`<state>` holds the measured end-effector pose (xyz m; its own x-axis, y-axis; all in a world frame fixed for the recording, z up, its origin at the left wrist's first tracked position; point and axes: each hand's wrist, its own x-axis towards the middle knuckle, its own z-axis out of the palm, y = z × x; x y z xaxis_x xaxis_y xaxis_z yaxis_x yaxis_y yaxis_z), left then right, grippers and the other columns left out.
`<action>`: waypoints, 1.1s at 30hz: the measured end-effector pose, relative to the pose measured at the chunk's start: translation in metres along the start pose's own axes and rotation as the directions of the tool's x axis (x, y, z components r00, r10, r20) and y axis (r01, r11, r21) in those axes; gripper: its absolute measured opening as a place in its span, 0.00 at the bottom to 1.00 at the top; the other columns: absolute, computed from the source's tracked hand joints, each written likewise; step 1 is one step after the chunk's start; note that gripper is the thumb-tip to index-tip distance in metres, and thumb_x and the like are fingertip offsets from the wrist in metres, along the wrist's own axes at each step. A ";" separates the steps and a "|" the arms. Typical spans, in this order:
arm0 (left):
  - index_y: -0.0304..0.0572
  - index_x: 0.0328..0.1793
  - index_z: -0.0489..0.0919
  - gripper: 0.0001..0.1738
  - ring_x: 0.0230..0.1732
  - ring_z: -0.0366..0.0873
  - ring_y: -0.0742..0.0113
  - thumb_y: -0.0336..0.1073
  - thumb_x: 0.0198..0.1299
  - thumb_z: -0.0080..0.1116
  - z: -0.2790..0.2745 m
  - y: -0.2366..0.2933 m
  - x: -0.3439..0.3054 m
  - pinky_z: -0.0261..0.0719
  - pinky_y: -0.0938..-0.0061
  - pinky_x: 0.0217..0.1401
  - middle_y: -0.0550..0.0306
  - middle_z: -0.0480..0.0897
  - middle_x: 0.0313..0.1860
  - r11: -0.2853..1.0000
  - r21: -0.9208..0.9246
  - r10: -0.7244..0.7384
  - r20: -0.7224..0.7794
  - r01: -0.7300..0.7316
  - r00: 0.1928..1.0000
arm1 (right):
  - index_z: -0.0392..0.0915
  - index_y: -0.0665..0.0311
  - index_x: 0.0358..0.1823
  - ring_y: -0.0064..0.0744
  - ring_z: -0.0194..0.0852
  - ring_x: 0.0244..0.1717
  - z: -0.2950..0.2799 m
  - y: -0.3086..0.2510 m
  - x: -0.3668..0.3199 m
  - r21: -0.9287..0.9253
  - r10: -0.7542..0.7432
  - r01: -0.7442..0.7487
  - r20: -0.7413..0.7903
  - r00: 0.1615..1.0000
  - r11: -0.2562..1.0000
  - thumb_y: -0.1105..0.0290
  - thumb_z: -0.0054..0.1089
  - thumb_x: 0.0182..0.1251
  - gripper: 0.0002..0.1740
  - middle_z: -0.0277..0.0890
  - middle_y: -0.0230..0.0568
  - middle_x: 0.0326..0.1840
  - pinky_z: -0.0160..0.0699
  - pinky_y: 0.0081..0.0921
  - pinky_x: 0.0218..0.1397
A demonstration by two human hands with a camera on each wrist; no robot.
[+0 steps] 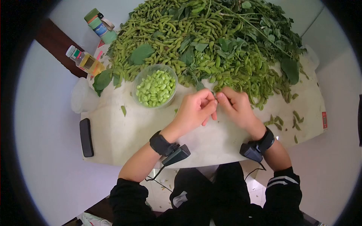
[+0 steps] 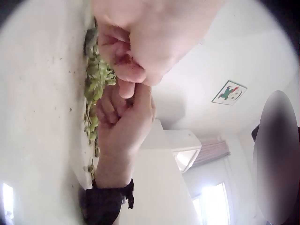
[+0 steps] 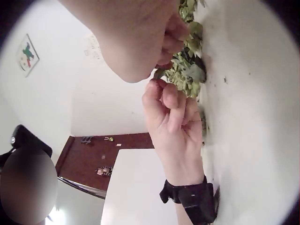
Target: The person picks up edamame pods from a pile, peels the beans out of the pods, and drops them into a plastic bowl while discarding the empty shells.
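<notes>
Close together over the front of the table, my left hand and right hand meet at their fingertips. Between them, a small green soybean pod shows in the right wrist view, pinched by both hands and mostly hidden by the fingers. To the left of the hands, a clear plastic bowl holds shelled green soybeans. Right behind the hands lies a heap of light green pods, many looking split and flattened.
A large pile of unshelled pods with leafy stems covers the table's back. At left stand a green bottle, an oil bottle and a clear container. A black case lies near the left edge; stray pods lie right.
</notes>
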<state>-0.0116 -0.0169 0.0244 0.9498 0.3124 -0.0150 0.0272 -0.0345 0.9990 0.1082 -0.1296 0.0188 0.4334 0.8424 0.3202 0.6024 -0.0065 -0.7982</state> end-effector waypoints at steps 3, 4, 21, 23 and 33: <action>0.37 0.32 0.68 0.05 0.11 0.63 0.82 0.29 0.60 0.46 0.002 0.001 -0.002 0.59 0.87 0.13 0.55 0.77 0.20 0.996 -0.091 0.004 0.025 -0.002 1.000 | 0.66 0.68 0.21 0.29 0.53 0.10 0.002 -0.002 -0.001 0.035 -0.035 0.036 -0.033 0.999 0.999 0.68 0.49 0.62 0.13 0.59 0.43 0.10 0.55 0.26 0.14; 0.37 0.32 0.68 0.05 0.11 0.63 0.81 0.29 0.60 0.46 0.002 0.000 -0.002 0.59 0.87 0.13 0.54 0.77 0.20 0.990 -0.139 0.000 0.052 0.007 0.999 | 0.65 0.67 0.23 0.28 0.55 0.11 0.003 -0.005 -0.002 0.080 -0.034 0.036 -0.025 0.999 0.996 0.68 0.47 0.63 0.13 0.59 0.41 0.10 0.56 0.24 0.15; 0.39 0.26 0.69 0.13 0.13 0.61 0.83 0.37 0.62 0.45 -0.006 -0.013 0.007 0.56 0.87 0.15 0.60 0.75 0.18 0.996 -0.089 -0.011 -0.043 0.007 0.999 | 0.61 0.60 0.22 0.17 0.41 0.11 -0.023 0.010 0.018 0.904 0.364 -0.395 0.317 0.876 0.165 0.64 0.38 0.64 0.13 0.48 0.26 0.11 0.39 0.16 0.13; 0.39 0.18 0.69 0.18 0.14 0.60 0.85 0.39 0.60 0.48 -0.005 -0.012 0.006 0.56 0.84 0.15 0.65 0.72 0.13 1.000 0.020 0.000 -0.067 0.001 0.998 | 0.59 0.59 0.22 0.18 0.42 0.13 -0.029 0.010 0.022 0.887 0.364 -0.396 0.296 0.883 0.239 0.63 0.36 0.64 0.13 0.48 0.27 0.13 0.42 0.16 0.15; 0.36 0.19 0.72 0.19 0.13 0.65 0.79 0.40 0.60 0.48 -0.003 -0.018 0.007 0.60 0.80 0.17 0.62 0.72 0.12 0.996 0.044 0.083 -0.101 -0.079 0.991 | 0.61 0.61 0.27 0.20 0.47 0.17 0.001 -0.072 0.092 0.765 0.361 -0.542 0.424 0.831 0.348 0.60 0.37 0.69 0.15 0.51 0.27 0.16 0.47 0.17 0.19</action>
<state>-0.0062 -0.0115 0.0068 0.9123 0.4031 0.0723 -0.0343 -0.1007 0.9943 0.1038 -0.0515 0.1052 0.2935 0.9257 -0.2384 -0.5378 -0.0463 -0.8418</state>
